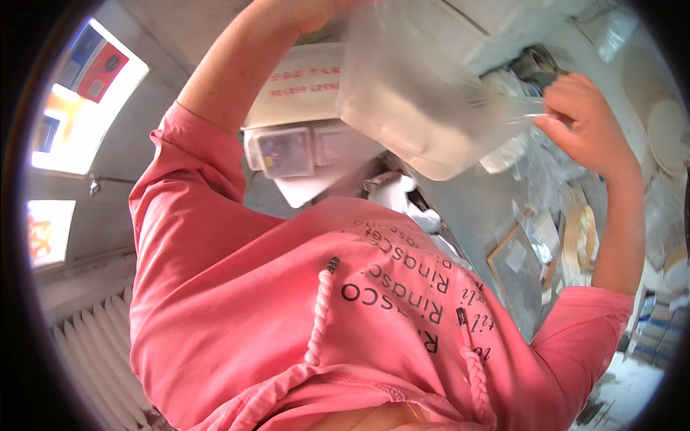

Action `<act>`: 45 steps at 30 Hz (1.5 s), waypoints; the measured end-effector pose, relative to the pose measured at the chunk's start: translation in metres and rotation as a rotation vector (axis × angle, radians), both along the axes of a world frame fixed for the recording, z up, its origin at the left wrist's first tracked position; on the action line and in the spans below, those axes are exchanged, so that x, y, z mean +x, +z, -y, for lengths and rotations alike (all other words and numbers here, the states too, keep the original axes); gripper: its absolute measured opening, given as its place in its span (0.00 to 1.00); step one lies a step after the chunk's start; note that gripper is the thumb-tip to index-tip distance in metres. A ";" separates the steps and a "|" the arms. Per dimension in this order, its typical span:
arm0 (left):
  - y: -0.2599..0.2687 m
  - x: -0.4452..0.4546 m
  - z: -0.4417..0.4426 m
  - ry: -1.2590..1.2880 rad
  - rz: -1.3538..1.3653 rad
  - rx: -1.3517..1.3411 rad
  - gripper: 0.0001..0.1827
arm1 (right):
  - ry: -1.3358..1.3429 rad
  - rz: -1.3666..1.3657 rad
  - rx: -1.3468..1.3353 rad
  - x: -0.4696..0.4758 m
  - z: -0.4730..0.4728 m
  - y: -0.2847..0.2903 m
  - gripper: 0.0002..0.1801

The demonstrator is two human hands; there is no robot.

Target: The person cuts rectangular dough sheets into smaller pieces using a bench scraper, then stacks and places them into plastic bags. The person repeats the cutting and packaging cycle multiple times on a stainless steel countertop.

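Note:
A large translucent plastic bag [415, 102] with a squared, boxy lower part hangs in front of me, tilted. Something pale shows in or through its lower part; I cannot tell which. My right hand [585, 121] pinches a gathered edge of the bag between thumb and fingers and draws it out to the right. At the top edge of the picture, my left hand [321, 12] is close to the upper left of the bag. Its fingers are cut off and blurred, so its grip is hidden.
Behind the bag stand a pale box [302, 91] with red writing and a clear-lidded container [283, 152]. Loose clear plastic [544, 167], a wood-edged board [509, 237] and scraps lie at the right. A white radiator [99, 350] is at the lower left.

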State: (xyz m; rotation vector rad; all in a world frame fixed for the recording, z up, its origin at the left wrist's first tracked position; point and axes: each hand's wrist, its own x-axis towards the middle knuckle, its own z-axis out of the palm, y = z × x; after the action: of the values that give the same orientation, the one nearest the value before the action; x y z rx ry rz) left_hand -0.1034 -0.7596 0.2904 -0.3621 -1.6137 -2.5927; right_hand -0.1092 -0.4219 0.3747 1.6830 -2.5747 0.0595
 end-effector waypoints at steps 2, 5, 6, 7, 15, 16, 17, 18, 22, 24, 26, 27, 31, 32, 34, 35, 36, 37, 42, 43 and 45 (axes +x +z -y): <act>-0.003 -0.012 0.049 0.031 -0.028 0.004 0.09 | 0.079 -0.052 -0.042 -0.008 0.047 -0.014 0.12; -0.016 -0.044 0.112 0.200 -0.054 -0.157 0.06 | 0.026 0.051 -0.017 -0.017 0.113 -0.031 0.11; -0.017 -0.053 0.131 0.155 -0.105 -0.245 0.06 | 0.089 0.046 -0.090 -0.016 0.133 -0.039 0.11; -0.019 -0.059 0.147 0.109 -0.153 -0.333 0.05 | 0.152 0.044 -0.161 -0.014 0.152 -0.049 0.11; -0.062 -0.083 0.200 0.633 0.032 -0.346 0.10 | 0.168 0.447 -0.355 0.014 0.265 -0.089 0.06; -0.065 -0.075 0.199 0.681 -0.002 -0.577 0.13 | 0.199 0.496 -0.410 0.014 0.274 -0.090 0.06; -0.065 -0.063 0.196 0.721 -0.032 -0.811 0.16 | 0.246 0.554 -0.474 0.012 0.281 -0.091 0.07; -0.064 -0.046 0.188 0.836 -0.076 -0.696 0.18 | 0.227 0.612 -0.476 0.009 0.287 -0.091 0.07; -0.098 0.075 0.100 1.057 -0.184 -0.351 0.24 | 0.233 0.881 -0.454 -0.008 0.296 -0.095 0.05; -0.130 0.108 0.053 1.106 -0.221 -0.862 0.32 | 0.253 1.031 -0.398 -0.013 0.298 -0.097 0.04; -0.158 0.108 0.026 1.244 -0.262 -1.131 0.27 | 0.368 1.215 -0.322 -0.015 0.305 -0.100 0.04; -0.164 0.096 0.028 1.344 -0.374 -1.100 0.21 | 0.327 1.237 -0.262 -0.017 0.309 -0.100 0.04; -0.161 0.082 0.037 0.949 -0.027 -0.465 0.04 | 0.279 1.286 -0.356 -0.034 0.330 -0.110 0.05; -0.155 0.087 0.036 0.952 -0.030 -0.400 0.04 | 0.197 1.300 -0.411 -0.041 0.341 -0.117 0.06; -0.138 0.097 0.038 0.988 -0.086 -0.385 0.03 | 0.138 1.480 -0.111 -0.058 0.349 -0.134 0.06; -0.130 0.101 0.040 1.050 -0.213 -0.438 0.03 | 0.060 1.401 -0.021 -0.060 0.354 -0.150 0.04; -0.123 0.102 0.048 1.033 -0.145 -0.420 0.03 | -0.031 1.442 0.247 -0.065 0.358 -0.161 0.07; -0.117 0.102 0.057 0.981 -0.024 -0.456 0.03 | 0.101 1.215 0.333 -0.061 0.357 -0.178 0.10; -0.107 0.097 0.075 0.938 0.016 -0.454 0.04 | 0.351 1.419 0.854 -0.053 0.368 -0.202 0.15; -0.106 0.098 0.070 0.933 0.035 -0.476 0.05 | 0.338 1.442 0.843 -0.049 0.371 -0.204 0.16; -0.103 0.103 0.056 1.055 -0.065 -0.504 0.06 | 0.325 1.494 0.809 -0.040 0.376 -0.207 0.18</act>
State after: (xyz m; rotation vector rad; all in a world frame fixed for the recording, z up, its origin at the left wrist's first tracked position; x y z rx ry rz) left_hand -0.0003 -0.8155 0.1870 0.3218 -1.7294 -1.3874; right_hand -0.1495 -0.7975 0.1677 3.2804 -3.4148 0.5464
